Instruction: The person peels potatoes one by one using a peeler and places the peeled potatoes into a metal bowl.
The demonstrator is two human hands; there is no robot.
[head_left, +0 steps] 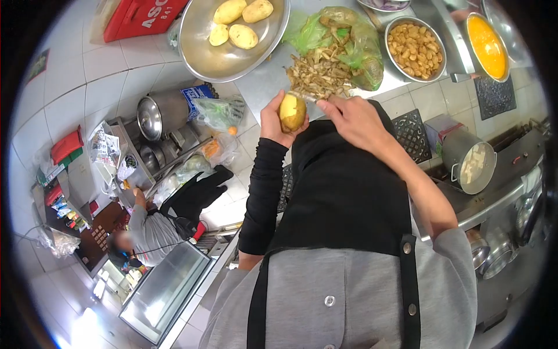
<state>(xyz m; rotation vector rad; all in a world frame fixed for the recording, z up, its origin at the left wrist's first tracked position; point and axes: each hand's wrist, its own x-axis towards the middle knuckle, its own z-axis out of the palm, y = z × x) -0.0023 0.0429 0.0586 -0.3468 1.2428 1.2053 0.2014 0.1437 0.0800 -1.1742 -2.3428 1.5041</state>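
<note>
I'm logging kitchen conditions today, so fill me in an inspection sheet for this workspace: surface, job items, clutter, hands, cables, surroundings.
Surface: metal counter, partly bare beside the basin.
Job items: one partly peeled potato in hand; four yellow potatoes in the basin.
Clutter: heaped peelings against a green plastic bag.
Hands: left hand grips the partly peeled potato; right hand holds what looks like a peeler against it.
Cables: nothing seen near the hands; too small to tell farther off.
Surroundings: bowl of brown pieces on the counter; pot at right; another person at lower left.
</note>
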